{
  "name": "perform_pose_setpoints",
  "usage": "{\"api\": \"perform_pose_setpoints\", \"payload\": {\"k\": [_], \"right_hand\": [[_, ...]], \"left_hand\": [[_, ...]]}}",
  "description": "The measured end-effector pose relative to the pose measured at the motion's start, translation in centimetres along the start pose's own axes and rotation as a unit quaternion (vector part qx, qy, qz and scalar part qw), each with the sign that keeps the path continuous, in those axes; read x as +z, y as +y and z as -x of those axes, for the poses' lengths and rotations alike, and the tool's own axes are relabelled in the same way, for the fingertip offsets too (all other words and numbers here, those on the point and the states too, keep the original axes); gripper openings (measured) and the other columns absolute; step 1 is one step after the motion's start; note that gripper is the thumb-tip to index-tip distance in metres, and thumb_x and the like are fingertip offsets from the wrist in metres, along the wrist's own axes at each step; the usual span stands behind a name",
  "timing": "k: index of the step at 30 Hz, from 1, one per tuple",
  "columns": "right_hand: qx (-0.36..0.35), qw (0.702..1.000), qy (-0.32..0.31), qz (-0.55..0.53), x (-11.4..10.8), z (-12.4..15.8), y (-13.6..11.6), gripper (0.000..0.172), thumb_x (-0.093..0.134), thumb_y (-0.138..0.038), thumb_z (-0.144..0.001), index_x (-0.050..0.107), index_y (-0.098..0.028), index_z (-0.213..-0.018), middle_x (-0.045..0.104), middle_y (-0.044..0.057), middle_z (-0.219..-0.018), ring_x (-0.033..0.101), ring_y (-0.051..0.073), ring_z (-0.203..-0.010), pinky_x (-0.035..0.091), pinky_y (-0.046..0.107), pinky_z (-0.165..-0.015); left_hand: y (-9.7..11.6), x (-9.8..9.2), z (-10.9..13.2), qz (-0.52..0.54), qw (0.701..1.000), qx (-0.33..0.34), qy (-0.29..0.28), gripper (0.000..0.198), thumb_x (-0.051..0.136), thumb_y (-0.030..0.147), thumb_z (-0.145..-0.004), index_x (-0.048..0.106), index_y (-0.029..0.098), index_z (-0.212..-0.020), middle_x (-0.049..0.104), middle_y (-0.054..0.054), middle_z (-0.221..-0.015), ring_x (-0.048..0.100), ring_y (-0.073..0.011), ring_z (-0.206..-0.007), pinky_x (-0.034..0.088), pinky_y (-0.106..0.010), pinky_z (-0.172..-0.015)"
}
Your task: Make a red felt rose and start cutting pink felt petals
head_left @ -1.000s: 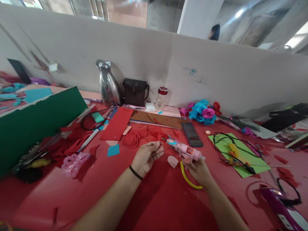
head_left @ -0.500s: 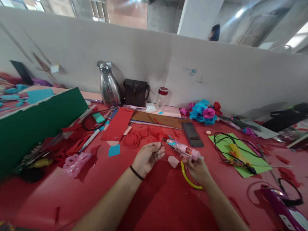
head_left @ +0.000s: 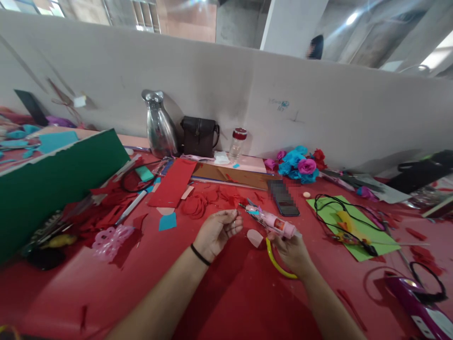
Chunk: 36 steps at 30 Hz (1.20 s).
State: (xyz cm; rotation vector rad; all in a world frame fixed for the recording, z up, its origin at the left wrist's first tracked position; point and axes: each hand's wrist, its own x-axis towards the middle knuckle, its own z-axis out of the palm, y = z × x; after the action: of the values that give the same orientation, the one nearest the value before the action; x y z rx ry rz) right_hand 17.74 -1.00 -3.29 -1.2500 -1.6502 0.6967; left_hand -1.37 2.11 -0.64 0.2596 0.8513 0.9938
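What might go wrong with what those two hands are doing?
The left hand is close to the front of the pink tool; if that end is hot or sharp, which I can't tell, it might hurt. The right hand, holding the tool, could bump the phone. The loose pink piece might get brushed aside.

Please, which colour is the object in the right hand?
The object in the right hand is mostly pink, in the head view.

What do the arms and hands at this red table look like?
The left hand and right hand are bare human hands, without gloves. A plain, narrow black band circles the left wrist; none shows on the right. No sleeves or cables show on the forearms, and I can make out no markings.
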Motion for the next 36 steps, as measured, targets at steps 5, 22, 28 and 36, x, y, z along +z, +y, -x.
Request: {"api": "perform_pose_setpoints", "payload": {"k": [5,22,28,36], "right_hand": [[-0.004,1.000,-0.027,0.011,-0.12,-0.03,-0.10,0.036,0.055,-0.054,-0.082,0.063,-0.020,-0.077,0.067,0.006,-0.073,0.061,0.019,-0.063,0.051,0.027,-0.062],[-0.007,0.999,-0.035,0.029,-0.51,0.09,0.26,0.033,0.057,-0.051,-0.082,0.063,-0.019,-0.080,0.066,0.005,-0.069,0.063,0.020,-0.065,0.052,0.028,-0.064],[-0.008,0.999,0.010,0.029,-0.43,0.14,0.02,0.034,0.056,-0.052,-0.082,0.063,-0.019,-0.078,0.066,0.004,-0.068,0.060,0.018,-0.059,0.051,0.025,-0.058],[-0.009,0.999,-0.007,0.033,-0.46,0.00,-0.50,0.035,0.057,-0.053,-0.080,0.065,-0.019,-0.080,0.067,0.005,-0.068,0.063,0.020,-0.063,0.052,0.026,-0.060]], "left_hand": [[0.04,0.12,0.09,0.002,1.000,-0.004,0.010,0.025,0.048,0.000,-0.083,0.061,0.009,-0.064,0.061,-0.003,-0.053,0.058,-0.0076,-0.045,0.051,-0.017,-0.053],[0.27,0.26,0.26,0.001,1.000,-0.007,0.013,0.026,0.045,-0.002,-0.083,0.060,0.009,-0.065,0.060,-0.002,-0.052,0.058,-0.0071,-0.045,0.051,-0.016,-0.053],[0.23,0.27,0.37,0.005,1.000,-0.011,0.009,0.027,0.043,-0.003,-0.082,0.059,0.010,-0.064,0.060,-0.002,-0.051,0.057,-0.0070,-0.044,0.050,-0.016,-0.051],[0.34,0.11,0.26,0.011,1.000,-0.019,0.005,0.026,0.044,-0.004,-0.081,0.059,0.011,-0.065,0.060,-0.001,-0.051,0.057,-0.0063,-0.044,0.050,-0.015,-0.052]]}}
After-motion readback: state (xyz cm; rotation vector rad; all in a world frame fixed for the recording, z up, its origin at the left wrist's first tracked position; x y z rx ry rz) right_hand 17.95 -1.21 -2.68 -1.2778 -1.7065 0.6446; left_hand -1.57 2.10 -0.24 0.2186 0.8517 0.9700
